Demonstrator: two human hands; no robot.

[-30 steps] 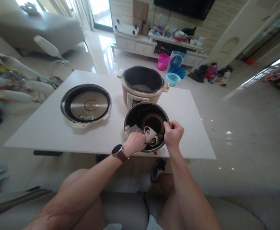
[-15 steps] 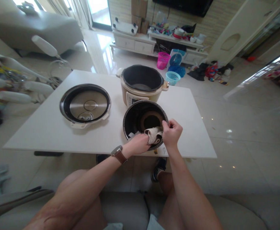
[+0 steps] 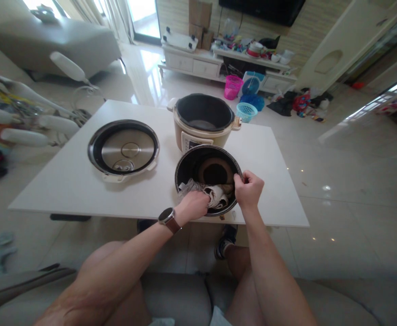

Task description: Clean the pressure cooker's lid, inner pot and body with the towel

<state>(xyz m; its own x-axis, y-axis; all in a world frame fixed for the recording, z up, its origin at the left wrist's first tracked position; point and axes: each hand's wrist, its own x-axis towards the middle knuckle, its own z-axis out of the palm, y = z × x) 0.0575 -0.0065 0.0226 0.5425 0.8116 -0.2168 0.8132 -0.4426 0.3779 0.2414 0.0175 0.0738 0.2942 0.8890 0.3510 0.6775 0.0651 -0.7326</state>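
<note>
Left hand (image 3: pixel 195 204) holds cloth (image 3: pixel 216 196) inside tilted pot (image 3: pixel 187 165)

The right hand (image 3: pixel 250 189) is closed on the edge of the pot, whose opening leans toward the person. A watch (image 3: pixel 166 215) sits just behind the left hand. Beyond both hands stands a cooker (image 3: pixel 180 130), open at the top, its front partly hidden by the pot. Farther left of the hands, a round lid (image 3: pixel 128 147) lies inner face up on the white surface (image 3: pixel 264 156).

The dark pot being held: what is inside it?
Inside the dark pot is a bunched cloth, gripped by the left hand; beyond it, the pot's bottom shows. The surface beneath the cloth and hand is covered from view.
</note>
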